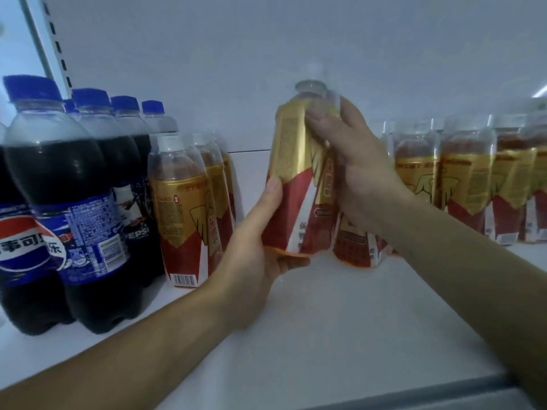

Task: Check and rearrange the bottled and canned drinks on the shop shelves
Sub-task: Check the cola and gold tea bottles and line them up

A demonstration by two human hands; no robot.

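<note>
A gold-and-red labelled drink bottle (291,173) is tilted and lifted off the white shelf (340,315) in the middle. My left hand (260,247) grips its base, thumb on the label and fingers curled underneath. My right hand (352,167) grips the upper part of that bottle near its neck. A second bottle of the same kind (355,247) stands just behind my right wrist, partly hidden. A row of the same bottles (189,208) stands to the left and another row (473,179) to the right.
Dark cola bottles with blue caps (80,202) crowd the left end of the shelf. A white back wall (266,54) closes the shelf behind. A slotted upright (56,45) runs at the far left. The grey shelf edge (414,398) lies at the bottom.
</note>
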